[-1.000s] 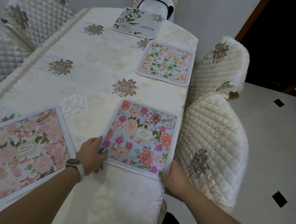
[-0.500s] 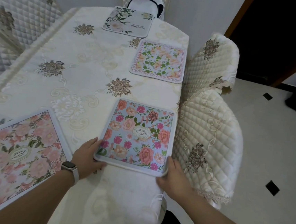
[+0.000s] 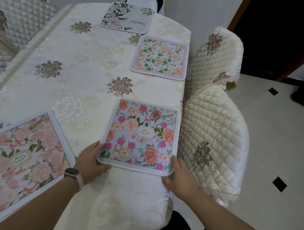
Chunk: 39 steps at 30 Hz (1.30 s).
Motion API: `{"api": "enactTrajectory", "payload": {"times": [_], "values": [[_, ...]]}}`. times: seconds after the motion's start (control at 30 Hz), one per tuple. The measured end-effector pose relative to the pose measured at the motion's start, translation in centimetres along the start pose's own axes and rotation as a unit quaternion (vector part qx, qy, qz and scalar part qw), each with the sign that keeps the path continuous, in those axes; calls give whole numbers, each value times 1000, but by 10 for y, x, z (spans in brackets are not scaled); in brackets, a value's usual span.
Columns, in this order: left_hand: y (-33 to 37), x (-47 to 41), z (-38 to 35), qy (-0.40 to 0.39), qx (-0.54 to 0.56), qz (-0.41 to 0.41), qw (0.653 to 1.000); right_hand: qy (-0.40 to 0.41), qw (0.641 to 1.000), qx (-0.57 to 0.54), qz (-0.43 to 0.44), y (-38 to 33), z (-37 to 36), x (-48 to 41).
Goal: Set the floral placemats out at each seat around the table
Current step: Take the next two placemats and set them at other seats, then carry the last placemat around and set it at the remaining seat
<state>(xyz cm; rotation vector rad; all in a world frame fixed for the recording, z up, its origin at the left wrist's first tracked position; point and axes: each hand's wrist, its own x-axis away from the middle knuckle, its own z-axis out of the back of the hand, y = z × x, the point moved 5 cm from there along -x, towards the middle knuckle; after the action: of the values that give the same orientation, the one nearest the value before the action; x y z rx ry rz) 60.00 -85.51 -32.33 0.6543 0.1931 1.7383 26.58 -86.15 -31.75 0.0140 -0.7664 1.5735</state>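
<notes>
Hands grip blue placemat (near corners).

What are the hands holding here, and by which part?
Both hands, left and right, hold the blue floral placemat by its near corners.

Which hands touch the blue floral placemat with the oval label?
Touching, both: the head view shows the left hand and right hand gripping the blue floral placemat's near corners.

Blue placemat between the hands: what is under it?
The blue placemat lies flat on the cream tablecloth. The fingers of the left hand curl under its near edge; whatever else it covers is hidden.
</notes>
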Motion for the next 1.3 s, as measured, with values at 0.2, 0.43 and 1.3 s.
{"api": "enactTrajectory", "payload": {"times": [0.2,0.43,1.3], "values": [[6,2,4,-25,-20,-2,999,-4,1000,22,-1,-4,4,3],[32,13,42,56,-26,-72,995,70,994,78,16,-18,29,12],[12,243,111,257,-190,52,946,104,857,193,466,-210,21,68]]}}
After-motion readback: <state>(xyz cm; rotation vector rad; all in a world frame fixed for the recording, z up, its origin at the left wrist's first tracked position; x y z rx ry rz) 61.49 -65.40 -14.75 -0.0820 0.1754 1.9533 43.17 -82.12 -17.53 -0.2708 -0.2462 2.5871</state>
